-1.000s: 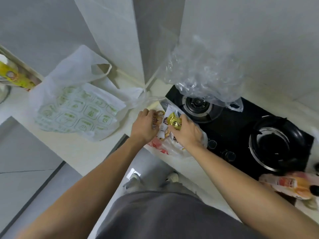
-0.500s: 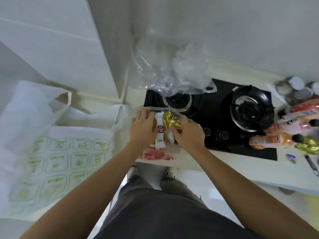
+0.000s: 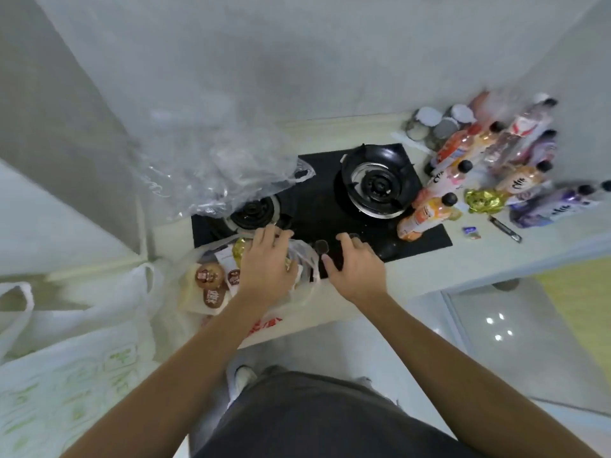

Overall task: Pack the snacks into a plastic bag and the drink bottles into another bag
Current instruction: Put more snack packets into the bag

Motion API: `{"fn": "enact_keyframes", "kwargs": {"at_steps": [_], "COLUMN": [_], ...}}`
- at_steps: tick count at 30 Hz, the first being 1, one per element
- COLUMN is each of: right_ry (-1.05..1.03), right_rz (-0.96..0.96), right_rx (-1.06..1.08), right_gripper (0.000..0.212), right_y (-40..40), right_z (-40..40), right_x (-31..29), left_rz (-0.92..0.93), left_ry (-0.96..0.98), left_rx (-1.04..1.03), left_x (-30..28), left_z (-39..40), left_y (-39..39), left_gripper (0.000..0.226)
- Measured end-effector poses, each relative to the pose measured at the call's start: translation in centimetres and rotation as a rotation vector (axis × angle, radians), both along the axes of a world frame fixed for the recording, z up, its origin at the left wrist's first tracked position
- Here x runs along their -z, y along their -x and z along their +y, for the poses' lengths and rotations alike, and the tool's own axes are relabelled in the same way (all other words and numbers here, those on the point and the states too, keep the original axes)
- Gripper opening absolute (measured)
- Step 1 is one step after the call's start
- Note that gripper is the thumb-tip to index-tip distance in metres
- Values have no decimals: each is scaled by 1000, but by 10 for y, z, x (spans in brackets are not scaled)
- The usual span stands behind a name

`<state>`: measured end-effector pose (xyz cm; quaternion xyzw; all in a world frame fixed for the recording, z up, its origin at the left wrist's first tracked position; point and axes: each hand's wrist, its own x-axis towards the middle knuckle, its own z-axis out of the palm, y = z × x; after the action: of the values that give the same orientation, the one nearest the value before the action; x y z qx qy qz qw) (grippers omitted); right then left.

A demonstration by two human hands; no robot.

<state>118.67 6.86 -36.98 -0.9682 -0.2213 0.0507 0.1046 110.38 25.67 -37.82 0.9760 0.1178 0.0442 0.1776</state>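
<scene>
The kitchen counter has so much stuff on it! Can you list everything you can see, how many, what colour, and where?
Snack bag: one, clear plastic with red print, counter edge left of the stove knobs, snack packs inside.
Round snack packs: at least two, brown, in that bag.
Empty plastic bag: one, clear, crumpled over the left burner.
Gas stove: one, black, two burners, counter middle.
Drink bottles: count unclear, orange, pink and purple with black caps, lying right of the stove.
Gold wrapper: one, among the bottles.
Jars: several, white lids, by the back wall.
White tote bag: one, green print, far left.
Left hand: on the snack bag.
Right hand: open, over the stove's front edge.
</scene>
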Motion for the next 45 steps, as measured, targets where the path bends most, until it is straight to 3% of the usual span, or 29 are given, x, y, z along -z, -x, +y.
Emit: {"fn": "enact_keyframes", "kwargs": {"at_steps": [7,14,19,29,35,41,45], "right_ry": [-46,-18,-6,-12,84,209,223], "right_rz": [63,99,125,280,406,547,453], "right_rx": [219,251,238,182,92,31,-54], "right_gripper": [56,58,56,54,64,64,59], "right_y": [-41,-102,-156,-279,-345,-380,-386], "right_z": [-160,-350,-437,-486,-491,-490,-495], "right_x": [5,8,11,61,76,89,100], "left_rz": [4,55,93,167,323,377,361], "left_ry": [-28,9,25,76,107,61,113], "left_rx": [204,306,304,287,311,316,267], "left_x": [-1,9,10,63,103,107,113], "left_z": [-145,-338,-413,-454,-456,-458,-465], "left_y": [-82,-158,-211,-335,-383,-399,-398], "left_gripper": [51,54,52,56,67,43,26]}}
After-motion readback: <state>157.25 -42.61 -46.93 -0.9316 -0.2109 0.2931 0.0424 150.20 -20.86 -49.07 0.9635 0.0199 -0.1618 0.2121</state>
